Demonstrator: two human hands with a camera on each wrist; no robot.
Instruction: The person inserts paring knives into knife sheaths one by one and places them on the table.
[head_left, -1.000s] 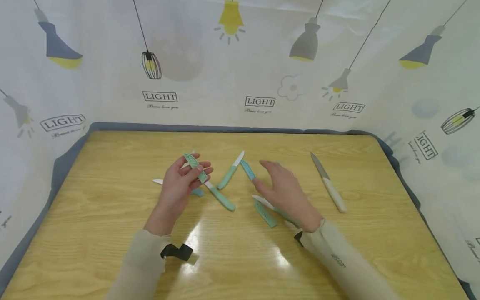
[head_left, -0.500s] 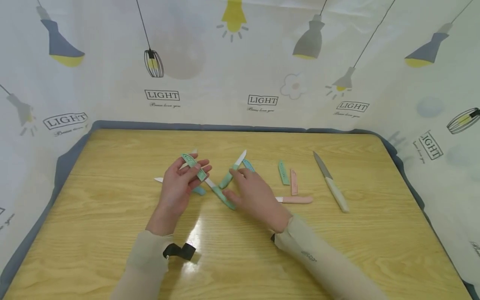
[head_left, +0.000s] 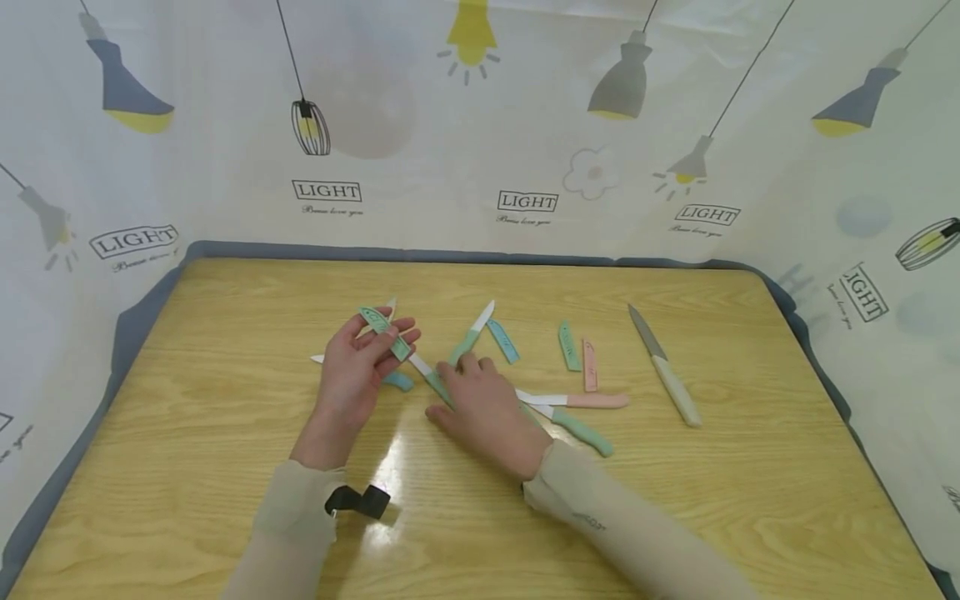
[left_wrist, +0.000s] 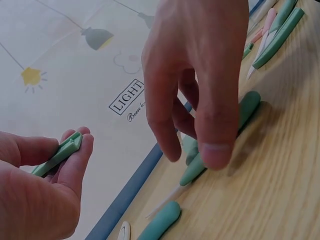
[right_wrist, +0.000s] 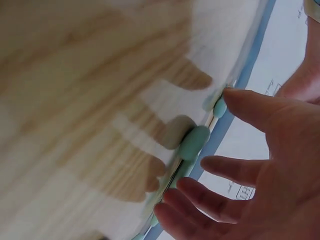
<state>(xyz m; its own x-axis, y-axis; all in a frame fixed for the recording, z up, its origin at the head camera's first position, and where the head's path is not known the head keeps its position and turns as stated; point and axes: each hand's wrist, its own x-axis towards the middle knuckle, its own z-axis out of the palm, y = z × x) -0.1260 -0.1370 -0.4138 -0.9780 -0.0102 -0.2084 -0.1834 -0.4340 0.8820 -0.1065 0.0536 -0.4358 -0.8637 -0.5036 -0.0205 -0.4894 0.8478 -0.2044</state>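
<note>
Between thumb and fingers, my left hand (head_left: 348, 387) holds up a green knife sheath (head_left: 386, 333). A green-handled paring knife (head_left: 429, 377) lies just right of that hand, its handle partly covered by my right hand (head_left: 491, 417). That right hand is over the table with its fingers apart and relaxed; in the right wrist view no grip on a green handle (right_wrist: 194, 142) shows. Beyond its fingertips lies a second green paring knife (head_left: 468, 340), with a blue sheath (head_left: 503, 342) beside it. A blue-handled knife (head_left: 398, 381) is partly hidden behind my left hand.
To the right lie a green sheath (head_left: 568, 347), a pink sheath (head_left: 590, 367), a pink-handled knife (head_left: 597, 401) and another green knife (head_left: 582, 432). A larger white-handled knife (head_left: 672, 387) is farther right on the wooden table (head_left: 750, 492).
My right hand has moved left and slightly toward me, from near the blue sheath to over the green knife handle. My left hand stays nearly still with the green sheath.
</note>
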